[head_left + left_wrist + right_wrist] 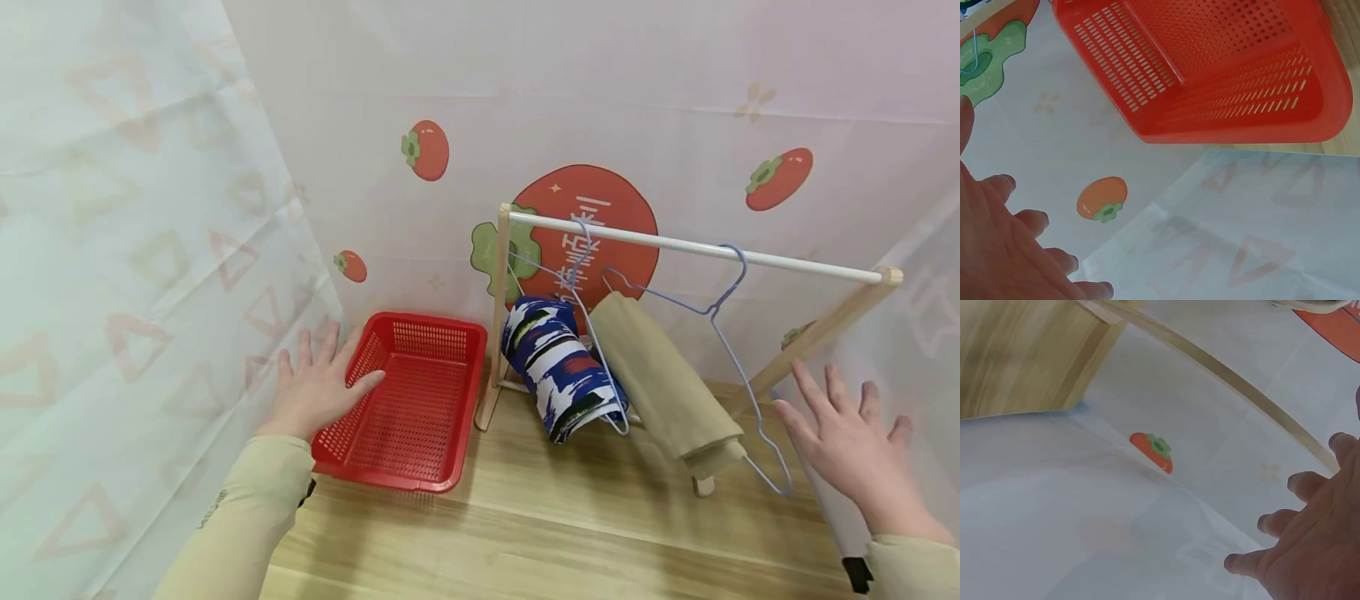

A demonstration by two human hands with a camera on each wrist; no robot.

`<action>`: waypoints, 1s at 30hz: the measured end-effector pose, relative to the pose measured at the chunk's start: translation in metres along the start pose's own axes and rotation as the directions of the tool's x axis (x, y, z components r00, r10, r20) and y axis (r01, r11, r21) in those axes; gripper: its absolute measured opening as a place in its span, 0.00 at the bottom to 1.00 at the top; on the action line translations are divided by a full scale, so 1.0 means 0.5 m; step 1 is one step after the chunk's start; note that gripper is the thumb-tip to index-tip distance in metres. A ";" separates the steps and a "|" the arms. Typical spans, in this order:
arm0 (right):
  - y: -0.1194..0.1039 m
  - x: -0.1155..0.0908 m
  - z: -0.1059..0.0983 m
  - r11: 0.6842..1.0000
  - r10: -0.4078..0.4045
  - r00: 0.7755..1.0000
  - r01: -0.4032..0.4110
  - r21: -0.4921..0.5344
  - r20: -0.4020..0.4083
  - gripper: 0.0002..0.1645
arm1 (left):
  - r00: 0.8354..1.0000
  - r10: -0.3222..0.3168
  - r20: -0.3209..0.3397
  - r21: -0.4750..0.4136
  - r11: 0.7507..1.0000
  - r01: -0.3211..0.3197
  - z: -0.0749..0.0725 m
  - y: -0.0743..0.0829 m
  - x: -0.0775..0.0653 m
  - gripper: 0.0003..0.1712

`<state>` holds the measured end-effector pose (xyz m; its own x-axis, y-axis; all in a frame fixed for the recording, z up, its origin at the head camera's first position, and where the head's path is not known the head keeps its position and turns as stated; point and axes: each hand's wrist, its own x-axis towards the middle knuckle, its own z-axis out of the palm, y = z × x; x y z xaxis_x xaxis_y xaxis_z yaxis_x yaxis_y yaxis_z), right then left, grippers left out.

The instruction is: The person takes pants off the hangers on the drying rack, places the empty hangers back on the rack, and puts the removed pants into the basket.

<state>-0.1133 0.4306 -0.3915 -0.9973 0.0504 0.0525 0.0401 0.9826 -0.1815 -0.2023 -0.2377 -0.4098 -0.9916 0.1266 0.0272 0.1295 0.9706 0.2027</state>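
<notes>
My left hand (318,387) is spread with nothing in it, over the left rim of a red plastic basket (471,400); whether it touches the rim I cannot tell. The basket holds nothing. At the far right, my right hand (858,442) is also spread and holds nothing, beside the wooden leg of a garment rack (675,243). Two blue hangers hang from the rack's white bar. A blue, white and red patterned garment (562,362) is folded over the left hanger (596,333). Folded khaki cloth (667,379) drapes over the right hanger (738,362).
The rack and basket stand side by side on a wood-grain table (525,533). White printed cloth walls (360,108) with persimmon pictures enclose the back and both sides. The right hanger's lower corner sticks out toward my right hand.
</notes>
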 end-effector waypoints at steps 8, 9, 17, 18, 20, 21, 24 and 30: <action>-0.013 0.004 -0.027 1.000 0.008 0.999 -0.008 -0.008 -0.042 0.46 | 1.000 0.026 0.014 0.018 0.999 -0.026 0.004 0.018 0.021 0.54; -0.016 0.004 -0.030 1.000 0.007 0.999 -0.008 -0.010 -0.047 0.46 | 0.999 0.028 0.020 0.013 1.000 -0.028 0.005 0.021 0.024 0.54; -0.064 0.008 -0.056 0.999 -0.046 0.996 0.048 0.026 -0.075 0.44 | 0.997 0.059 0.042 -0.070 0.996 -0.056 0.016 0.057 0.051 0.54; -0.073 0.008 -0.060 0.998 -0.054 0.995 0.057 0.029 -0.078 0.43 | 0.997 0.061 0.046 -0.081 0.995 -0.057 0.017 0.062 0.055 0.54; -0.092 0.007 -0.066 0.997 -0.073 0.993 0.076 0.029 -0.088 0.43 | 0.996 0.070 0.049 -0.095 0.993 -0.065 0.019 0.073 0.065 0.54; -0.102 0.008 -0.070 0.996 -0.080 0.992 0.083 0.025 -0.097 0.43 | 0.996 0.075 0.048 -0.097 0.993 -0.070 0.021 0.079 0.071 0.55; -0.129 0.008 -0.079 0.995 -0.100 0.988 0.102 0.005 -0.120 0.43 | 0.994 0.093 0.051 -0.123 0.989 -0.086 0.020 0.102 0.085 0.55; -0.178 0.014 -0.083 0.986 -0.169 0.969 0.165 -0.035 -0.179 0.43 | 0.990 0.135 0.051 -0.183 0.975 -0.124 0.021 0.150 0.114 0.54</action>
<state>-0.1214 0.3507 -0.3344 -0.9626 -0.0848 0.2572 -0.1230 0.9831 -0.1359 -0.2489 -0.1556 -0.4032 -0.9638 0.2667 0.0042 0.2490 0.8938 0.3730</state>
